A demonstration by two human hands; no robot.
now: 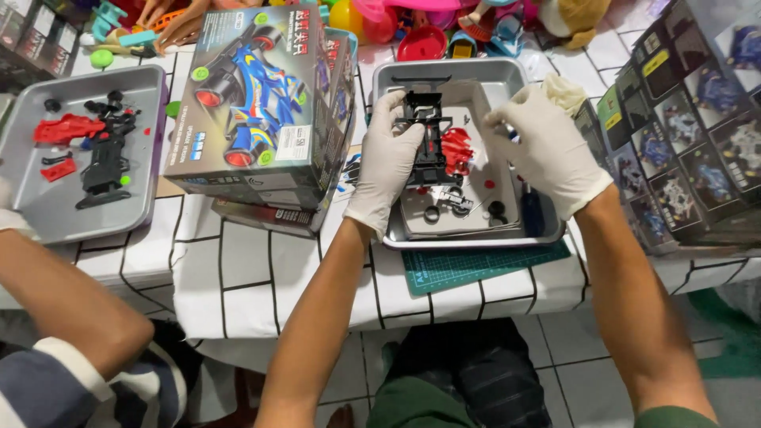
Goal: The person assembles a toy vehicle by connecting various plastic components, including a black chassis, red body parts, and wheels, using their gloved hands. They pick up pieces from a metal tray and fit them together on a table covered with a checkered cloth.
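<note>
My left hand (387, 158), in a white glove, grips a black toy car chassis (426, 131) and holds it over a metal tray (476, 240). My right hand (545, 147), also gloved, is closed around a small dark tool near the chassis's right side; only the tool's tip shows. A red car body shell (456, 150) lies in the tray just beside the chassis. Small black rings and wheels (464, 208) rest on a paper sheet in the tray's near part.
A large toy car box (261, 95) stands left of the tray. Another person's arm (67, 297) rests at the left by a second tray (24, 202) with red and black parts. Stacked boxes (690, 127) at right, toys at the back, a green cutting mat (476, 269).
</note>
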